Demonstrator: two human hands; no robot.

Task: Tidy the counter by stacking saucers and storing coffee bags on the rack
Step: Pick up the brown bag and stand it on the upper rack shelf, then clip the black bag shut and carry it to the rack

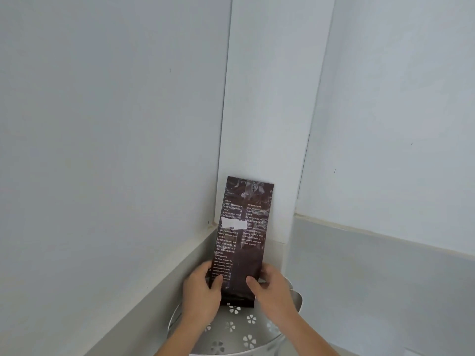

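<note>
The white wall (115, 124) fills most of the view and folds into a corner directly behind the rack (241, 330), a pale metal tray with flower-shaped cut-outs in its floor and a scalloped rim, seen at the bottom of the frame. Standing on the rack's far side, nearest that corner, is a tall dark coffee bag (241, 240) with pale print and a white label patch; it is upright with a slight lean, its base on or just above the rack floor, which of the two I cannot tell. The left hand (200, 294) grips the bag's lower left edge, thumb across the front and fingers wrapped behind, and the right hand (272, 291) mirrors it on the lower right edge, so both are closed around the bag rather than spread. The risk, as I judge it, is tipping: the bag is tall and narrow and held only low down, so releasing it before the base sits flat could let it topple forward or slide against the wall. No saucers are in view.
</note>
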